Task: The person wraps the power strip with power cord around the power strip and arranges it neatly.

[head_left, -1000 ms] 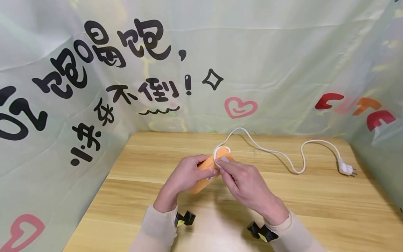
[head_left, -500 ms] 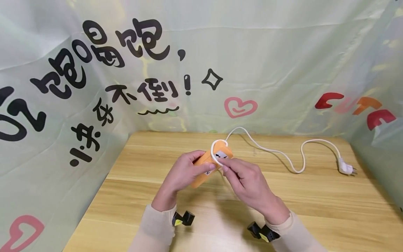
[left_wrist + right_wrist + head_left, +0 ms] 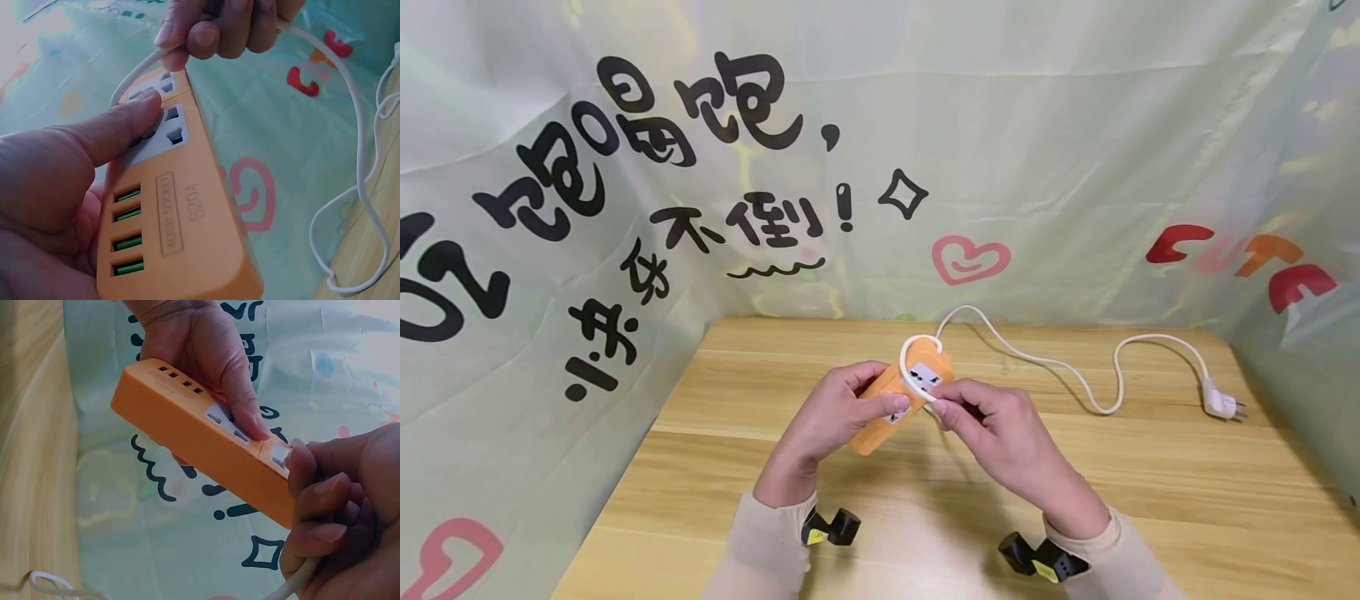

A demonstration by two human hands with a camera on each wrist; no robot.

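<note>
One orange rectangular plastic power strip (image 3: 203,453), tilted above the pale wood-grain desk (image 3: 677,500); the left grip (image 3: 831,412) holds it by its middle. One thin white cable (image 3: 1052,361), curving across the strip's far end; the right grip (image 3: 1007,429) pinches it. One white plastic plug (image 3: 1219,402) lies on the desk.

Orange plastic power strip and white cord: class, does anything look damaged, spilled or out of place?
Nothing visible looks damaged or spilled. The one oddity is the thin white cord looped over the face of the orange plastic power strip; the right hand pinches it, so the loop seems deliberate.
</note>
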